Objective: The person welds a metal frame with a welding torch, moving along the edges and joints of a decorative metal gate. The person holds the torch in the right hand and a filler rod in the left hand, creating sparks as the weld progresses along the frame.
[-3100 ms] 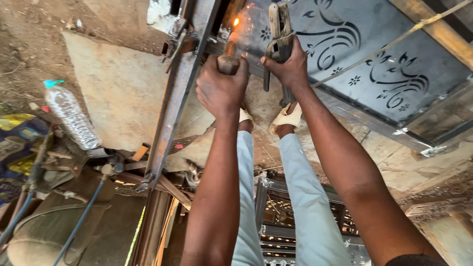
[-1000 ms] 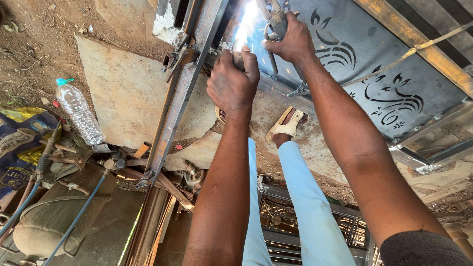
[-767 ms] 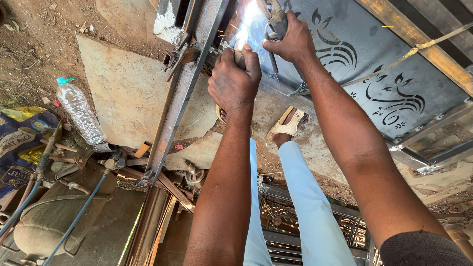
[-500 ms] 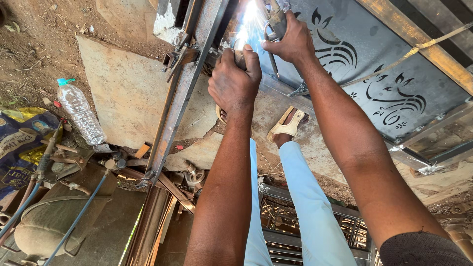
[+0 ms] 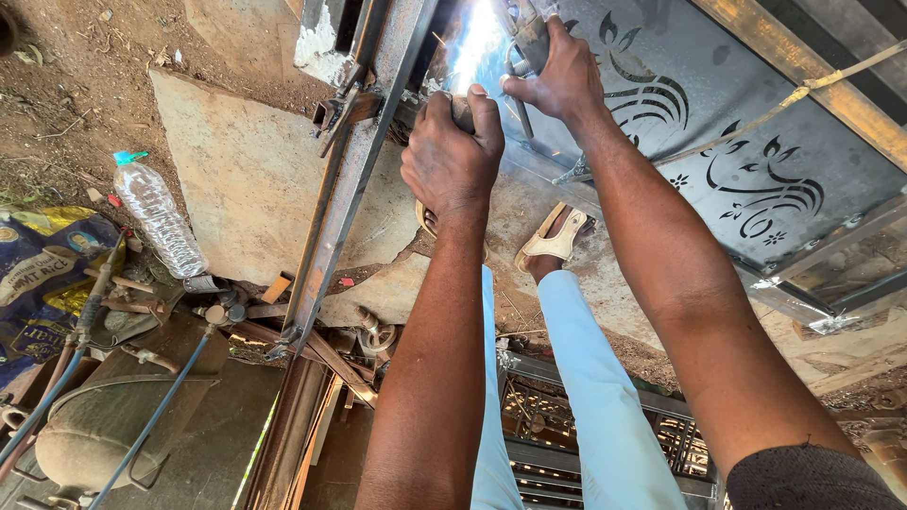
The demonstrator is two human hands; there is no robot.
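Clenched tight, the left hand (image 5: 452, 156) wraps a tool handle whose tip is lost in white glare. Right hand (image 5: 557, 76) grips a metal clamp (image 5: 525, 42) standing roughly upright against the patterned steel sheet (image 5: 718, 142), beside the long rusty frame bar (image 5: 350, 198) running away from the person.

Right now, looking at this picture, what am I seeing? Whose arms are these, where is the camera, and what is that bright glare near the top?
The camera sits on a person's head and looks down at their own two bare hands. The left hand grips a tool handle, and the right hand holds another metal tool. Both are at a rusty steel bar beside a shiny metal panel with cut-out leaf patterns. The white glare comes from the spot where they work. On the dirt lie a plastic water bottle, a stone slab and a blue hose. Below are the person's light trousers and a sandal.
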